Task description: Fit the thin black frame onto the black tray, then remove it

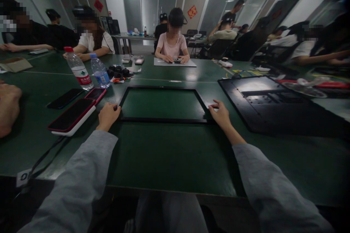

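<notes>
A thin black rectangular bezel, like the front frame of a monitor, is in front of me with the green table showing through its opening. My left hand is closed on its left side, fingertips pinching the edge. At the right side, my right hand has thumb and fingers closed at the rim. Whether the bezel lies flat or is lifted slightly, I cannot tell. To the right of it lies a large black panel, like a monitor's back cover.
Left of the bezel are a phone in a red case on a white block, a dark phone and two water bottles. Another person's hand is at the far left. A person sits opposite at the green table.
</notes>
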Available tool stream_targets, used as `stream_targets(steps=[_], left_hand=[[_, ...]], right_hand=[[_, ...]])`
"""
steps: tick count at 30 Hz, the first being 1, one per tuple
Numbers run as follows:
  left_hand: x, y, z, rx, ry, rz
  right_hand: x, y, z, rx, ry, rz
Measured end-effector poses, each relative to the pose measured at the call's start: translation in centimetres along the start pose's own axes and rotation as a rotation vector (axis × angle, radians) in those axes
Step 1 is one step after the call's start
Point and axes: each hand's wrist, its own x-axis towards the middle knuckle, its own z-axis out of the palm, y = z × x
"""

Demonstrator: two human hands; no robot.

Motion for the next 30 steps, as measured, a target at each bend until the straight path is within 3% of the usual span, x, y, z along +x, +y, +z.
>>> stream_targets(steps=[12, 17, 22, 27, 30], left_hand=[[0.2, 0.2, 0.1, -0.008, -0.008, 0.024], [0.6, 0.1, 0.6, -0.13, 0.052, 0.111], [0.9, -0.1, 0.7, -0.247, 0.066, 0.184], [0.9, 0.1, 0.7, -0.41, 0.056, 0.184], [1.2, 0.3, 0.6, -0.582, 0.02, 0.102]], right_hand=[[0.2, 0.9, 0.8, -0.005, -0.122, -0.094], [0.4, 1.3, 1.0, -0.026, -0.055, -0.082], [0.3, 0.9, 0.9, -0.07, -0.083, -0.066], [0.0, 0.4, 0.8, -0.074, -0.123, -0.072], [0.0, 0.3, 0.6, -0.078, -0.114, -0.068]])
